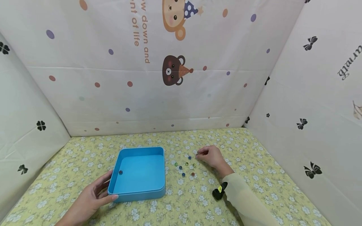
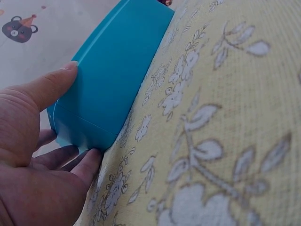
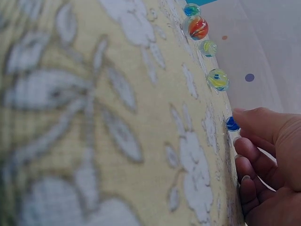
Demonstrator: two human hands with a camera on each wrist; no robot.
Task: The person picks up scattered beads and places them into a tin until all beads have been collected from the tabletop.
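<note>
A shallow square blue box (image 1: 141,175) lies on the tablecloth, with one dark marble (image 1: 120,172) inside near its left wall. My left hand (image 1: 91,194) grips its near left corner. In the left wrist view, thumb and curled fingers hold the box wall (image 2: 113,70) from both sides. To the right of the box, my right hand (image 1: 211,157) is low over the cloth, thumb and index finger pinching a small dark marble. At these fingertips the right wrist view shows a blue marble (image 3: 232,124), partly covered by the thumb.
Several glass marbles lie loose between box and right hand, among them a green marble (image 1: 176,164), a red marble (image 1: 193,174) and a yellow marble (image 1: 194,165). A floral yellow cloth (image 1: 181,210) covers the table. Printed fabric walls (image 1: 147,100) enclose the back and sides.
</note>
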